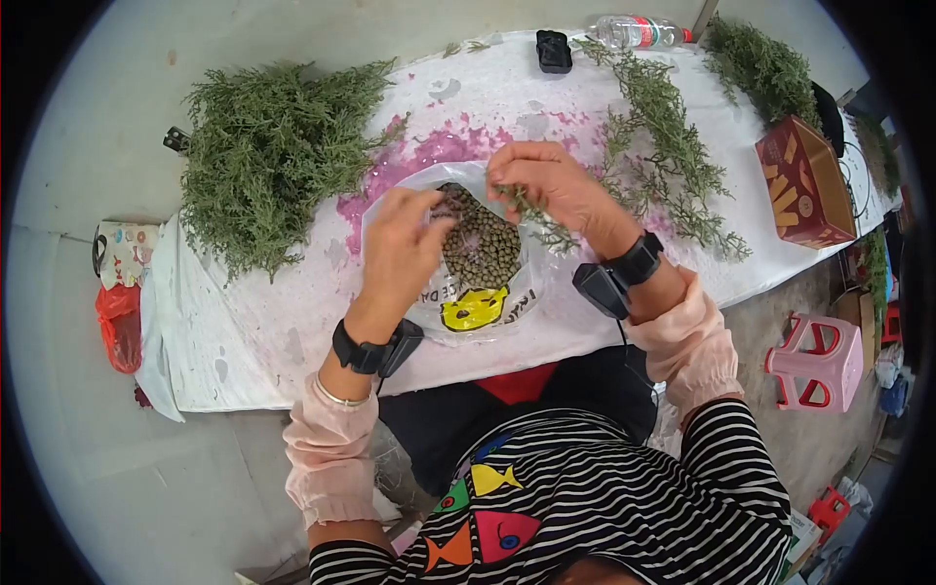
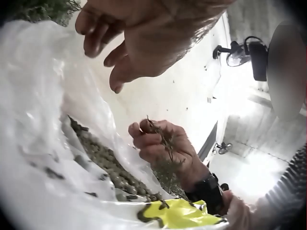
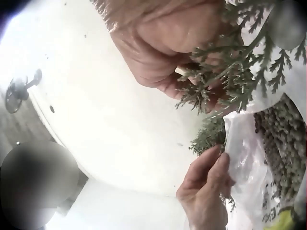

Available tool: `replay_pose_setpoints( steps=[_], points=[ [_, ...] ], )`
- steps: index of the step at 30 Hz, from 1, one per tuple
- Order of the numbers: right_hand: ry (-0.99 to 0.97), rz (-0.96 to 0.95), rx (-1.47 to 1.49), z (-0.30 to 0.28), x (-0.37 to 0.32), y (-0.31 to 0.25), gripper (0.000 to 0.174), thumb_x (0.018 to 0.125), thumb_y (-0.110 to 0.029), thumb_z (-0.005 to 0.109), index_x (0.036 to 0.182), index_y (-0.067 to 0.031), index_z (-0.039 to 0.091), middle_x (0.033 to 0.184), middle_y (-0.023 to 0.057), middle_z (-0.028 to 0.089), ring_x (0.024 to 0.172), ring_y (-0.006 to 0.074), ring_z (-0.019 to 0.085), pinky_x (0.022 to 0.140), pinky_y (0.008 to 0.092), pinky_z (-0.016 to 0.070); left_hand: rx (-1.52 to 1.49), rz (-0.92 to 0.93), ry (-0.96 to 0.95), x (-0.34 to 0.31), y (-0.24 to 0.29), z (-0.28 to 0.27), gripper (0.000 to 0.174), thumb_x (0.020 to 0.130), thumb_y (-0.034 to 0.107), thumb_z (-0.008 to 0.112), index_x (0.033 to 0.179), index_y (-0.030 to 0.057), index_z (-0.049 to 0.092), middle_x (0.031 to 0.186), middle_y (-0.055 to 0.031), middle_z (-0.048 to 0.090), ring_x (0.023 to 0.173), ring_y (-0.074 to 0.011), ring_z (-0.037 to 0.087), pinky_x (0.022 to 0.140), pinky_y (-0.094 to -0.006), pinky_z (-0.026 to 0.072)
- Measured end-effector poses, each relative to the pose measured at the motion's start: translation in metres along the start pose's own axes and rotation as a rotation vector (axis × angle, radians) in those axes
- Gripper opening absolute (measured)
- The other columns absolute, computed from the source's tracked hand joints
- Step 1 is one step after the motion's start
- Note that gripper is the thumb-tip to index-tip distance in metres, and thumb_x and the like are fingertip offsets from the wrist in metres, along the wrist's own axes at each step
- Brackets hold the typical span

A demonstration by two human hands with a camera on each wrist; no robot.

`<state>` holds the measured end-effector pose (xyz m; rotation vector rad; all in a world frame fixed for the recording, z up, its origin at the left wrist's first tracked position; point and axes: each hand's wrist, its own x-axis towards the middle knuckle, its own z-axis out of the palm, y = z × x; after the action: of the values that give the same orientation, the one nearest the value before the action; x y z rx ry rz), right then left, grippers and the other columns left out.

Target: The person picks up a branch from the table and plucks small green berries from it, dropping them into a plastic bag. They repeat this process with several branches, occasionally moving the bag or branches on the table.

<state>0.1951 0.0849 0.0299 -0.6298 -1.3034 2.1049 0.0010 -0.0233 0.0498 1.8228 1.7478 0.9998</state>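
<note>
A clear plastic bag (image 1: 531, 292) with a yellow printed patch lies on the table, holding many small round greenish-brown berries or pellets (image 1: 487, 244). At the bag's left side hovers my left hand (image 1: 402, 244), its fingers loosely bent and nothing visible between them. My right hand (image 1: 551, 185) is over the bag's upper right edge and pinches a green evergreen sprig (image 3: 240, 67), whose scaly leaflets fan out past the fingers. The left wrist view also shows the right hand (image 2: 165, 148) with the sprig across its fingers.
A large heap of evergreen branches (image 1: 273, 156) lies to the left, with more loose branches (image 1: 673, 136) to the right. Farther back are a black box (image 1: 554, 52) and a plastic bottle (image 1: 639, 32). A red carton (image 1: 804, 185) stands at the right end; a pink stool (image 1: 824, 361) is beyond it.
</note>
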Motion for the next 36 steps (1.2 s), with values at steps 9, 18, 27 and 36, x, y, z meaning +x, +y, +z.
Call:
replay_pose_setpoints(
  steps=[9, 18, 27, 36],
  points=[
    [0.148, -0.494, -1.183, -0.022, 0.009, 0.028, 0.011, 0.080, -0.011, 0.056, 0.081, -0.0006, 0.060, 0.074, 0.0040, 0.059, 0.066, 0.0116, 0.056, 0.055, 0.0283, 0.0457, 0.391, 0.067, 0.242, -0.010, -0.055, -0.010, 0.035, 0.071, 0.014, 0.071, 0.101, 0.0003, 0.061, 0.094, -0.0154, 0.061, 0.082, -0.0291, 0.059, 0.076, -0.0361, 0.0467],
    [0.111, -0.301, -0.701, 0.007, -0.007, -0.010, 0.008, 0.077, -0.007, 0.059, 0.079, 0.0008, 0.059, 0.065, 0.0001, 0.054, 0.057, 0.0073, 0.051, 0.051, 0.0243, 0.0408, -0.343, -0.191, 0.161, 0.002, -0.002, -0.011, 0.033, 0.069, -0.002, 0.062, 0.102, 0.0000, 0.062, 0.093, -0.0098, 0.063, 0.084, -0.0173, 0.059, 0.077, -0.0266, 0.0450],
    [0.295, -0.503, -0.970, -0.011, 0.003, -0.002, 0.008, 0.082, -0.009, 0.058, 0.084, -0.0006, 0.059, 0.066, -0.0028, 0.054, 0.057, 0.0039, 0.049, 0.049, 0.0200, 0.0388, -0.046, -0.009, 0.231, 0.013, -0.018, -0.019, 0.031, 0.070, -0.005, 0.059, 0.100, -0.0012, 0.062, 0.086, -0.0082, 0.061, 0.077, -0.0146, 0.057, 0.066, -0.0234, 0.0452],
    [0.129, -0.442, -0.650, 0.005, -0.020, -0.031, 0.003, 0.081, -0.002, 0.057, 0.082, 0.0009, 0.058, 0.072, 0.0022, 0.055, 0.060, 0.0073, 0.048, 0.052, 0.0217, 0.0378, 0.029, 0.236, 0.559, -0.020, -0.017, -0.019, 0.028, 0.068, -0.009, 0.054, 0.094, -0.0004, 0.061, 0.081, -0.0078, 0.057, 0.072, -0.0147, 0.055, 0.062, -0.0240, 0.0442]
  ],
)
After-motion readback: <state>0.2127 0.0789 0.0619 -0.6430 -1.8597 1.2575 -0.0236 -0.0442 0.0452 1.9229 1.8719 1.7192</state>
